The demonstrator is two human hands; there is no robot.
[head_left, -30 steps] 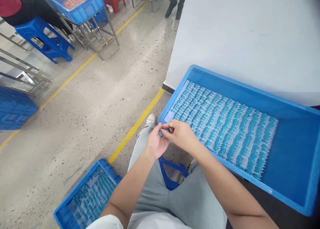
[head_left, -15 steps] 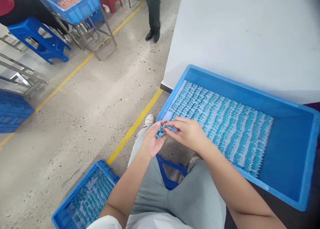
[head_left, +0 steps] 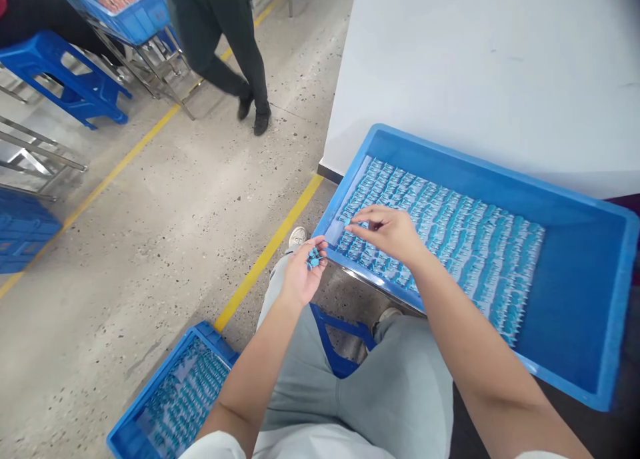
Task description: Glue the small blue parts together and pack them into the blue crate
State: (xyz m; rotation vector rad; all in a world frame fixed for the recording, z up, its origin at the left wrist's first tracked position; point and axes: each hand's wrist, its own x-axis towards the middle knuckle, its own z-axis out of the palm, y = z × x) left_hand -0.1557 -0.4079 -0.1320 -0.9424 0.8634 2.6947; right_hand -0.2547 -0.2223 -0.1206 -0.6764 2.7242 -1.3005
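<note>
My left hand [head_left: 304, 272] is cupped palm up around several small blue pieces [head_left: 314, 257], near the left corner of a large blue tray [head_left: 480, 157]. Over that tray's left end, my right hand [head_left: 387, 232] pinches one small blue piece [head_left: 348, 223] between thumb and fingertips. Under it, rows of small blue pieces [head_left: 460, 245] stand on a pale sheet covering much of the tray floor. What the pieces are exactly is too small to tell.
A smaller blue crate [head_left: 150, 395] holding similar pieces is at my lower left. A blue stool [head_left: 75, 79] and a blue bin of pinkish pieces [head_left: 145, 22] are across the aisle. A person in dark trousers [head_left: 240, 45] walks there. A white wall panel [head_left: 475, 65] rises behind the tray.
My right hand has left my left palm and moved up over the tray's left end with a piece. The person in dark trousers has come nearer and to the left.
</note>
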